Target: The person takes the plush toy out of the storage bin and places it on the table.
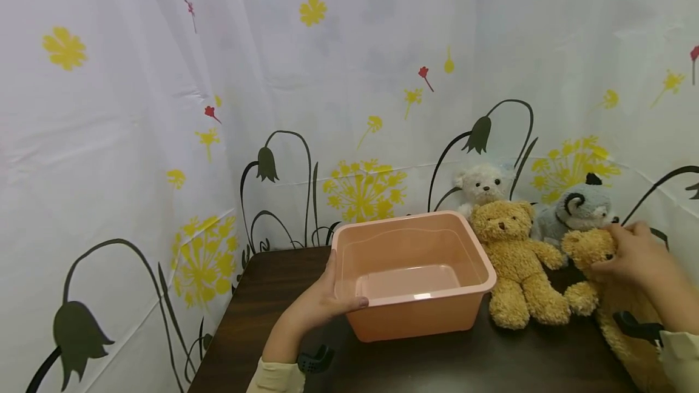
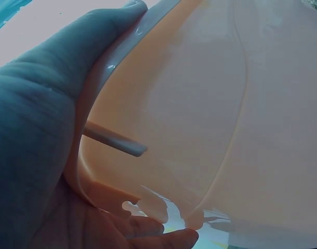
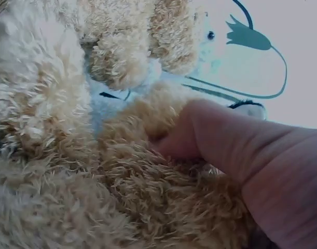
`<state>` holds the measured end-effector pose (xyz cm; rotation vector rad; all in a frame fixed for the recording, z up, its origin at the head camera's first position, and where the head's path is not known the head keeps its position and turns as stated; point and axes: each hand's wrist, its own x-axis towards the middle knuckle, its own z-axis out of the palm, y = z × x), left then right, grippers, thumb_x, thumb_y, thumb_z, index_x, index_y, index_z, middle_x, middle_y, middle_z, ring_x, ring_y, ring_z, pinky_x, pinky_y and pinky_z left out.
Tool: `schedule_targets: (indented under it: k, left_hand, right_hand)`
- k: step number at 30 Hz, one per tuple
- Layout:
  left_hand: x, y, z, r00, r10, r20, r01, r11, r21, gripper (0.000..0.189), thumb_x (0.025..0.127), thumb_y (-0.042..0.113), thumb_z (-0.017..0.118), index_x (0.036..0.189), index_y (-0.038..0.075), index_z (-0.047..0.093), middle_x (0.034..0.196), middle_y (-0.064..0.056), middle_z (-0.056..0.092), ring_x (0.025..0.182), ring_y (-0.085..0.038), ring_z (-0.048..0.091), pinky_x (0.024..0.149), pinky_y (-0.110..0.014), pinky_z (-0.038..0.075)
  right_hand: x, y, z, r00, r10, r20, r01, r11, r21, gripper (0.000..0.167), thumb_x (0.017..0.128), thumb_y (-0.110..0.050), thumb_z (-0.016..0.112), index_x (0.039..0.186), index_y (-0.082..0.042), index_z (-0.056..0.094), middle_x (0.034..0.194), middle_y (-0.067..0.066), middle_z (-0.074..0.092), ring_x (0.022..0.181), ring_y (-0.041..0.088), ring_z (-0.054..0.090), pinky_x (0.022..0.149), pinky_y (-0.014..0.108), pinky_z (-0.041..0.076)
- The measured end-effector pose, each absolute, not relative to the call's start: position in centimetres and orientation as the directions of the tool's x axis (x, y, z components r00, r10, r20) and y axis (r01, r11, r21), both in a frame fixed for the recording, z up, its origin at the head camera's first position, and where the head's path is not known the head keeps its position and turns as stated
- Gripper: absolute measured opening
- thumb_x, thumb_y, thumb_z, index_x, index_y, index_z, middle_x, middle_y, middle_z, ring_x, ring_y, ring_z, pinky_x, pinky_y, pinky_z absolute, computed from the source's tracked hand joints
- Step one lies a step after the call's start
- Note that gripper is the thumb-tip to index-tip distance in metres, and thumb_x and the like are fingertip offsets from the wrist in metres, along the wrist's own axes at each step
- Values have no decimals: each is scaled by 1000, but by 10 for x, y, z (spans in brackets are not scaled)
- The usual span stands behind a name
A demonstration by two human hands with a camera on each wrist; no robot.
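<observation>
A peach plastic basin stands on the dark table, its inside bare in the head view. My left hand grips its left front corner, thumb over the rim and fingers along the outer side. At the right, my right hand grips a tan teddy bear by the head; in the right wrist view the thumb sinks into the fur. Another tan teddy bear sits between that bear and the basin, leaning back on the toys behind.
Behind the tan bears sit a white teddy bear and a grey-blue plush animal with dark-edged ears. A flower-printed curtain hangs along the back of the dark brown table.
</observation>
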<state>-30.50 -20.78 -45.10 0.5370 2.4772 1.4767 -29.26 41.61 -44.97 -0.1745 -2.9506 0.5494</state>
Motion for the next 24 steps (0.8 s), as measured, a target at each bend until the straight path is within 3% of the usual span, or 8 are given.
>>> schedule_targets:
  k: [5,15,21,24]
  left_hand:
    - [-304,-210,-451,-910,414,14,205,422,883,144,85,47,93,175,27,-19,184,-16,1,152,-33,46,121,-57,44]
    - [-306,-212,-451,-914,406,9,206,445,872,144,85,50,92,175,26,-17,185,-14,1,154,-34,45,120,-54,44]
    - [-306,-210,-451,-919,394,24,222,466,857,141,85,49,93,177,25,-11,184,-17,7,153,-36,45,121,-58,44]
    - [-303,-210,-449,-929,368,33,239,530,814,137,84,51,93,178,23,-3,180,-23,16,155,-42,41,120,-63,43]
  right_hand:
    - [-297,416,-457,-992,95,88,53,916,-398,114,84,-25,91,158,24,20,143,60,16,115,80,39,89,82,45]
    - [-293,409,-462,-986,140,90,87,895,-437,115,90,-23,86,162,22,9,148,61,10,116,82,36,89,82,44]
    - [-278,394,-437,-986,139,89,96,921,-378,109,94,-26,82,159,27,11,142,64,15,115,81,37,89,81,45]
    - [-261,374,-411,-985,148,92,105,925,-364,111,102,-42,75,158,29,10,142,66,18,117,80,37,90,82,44]
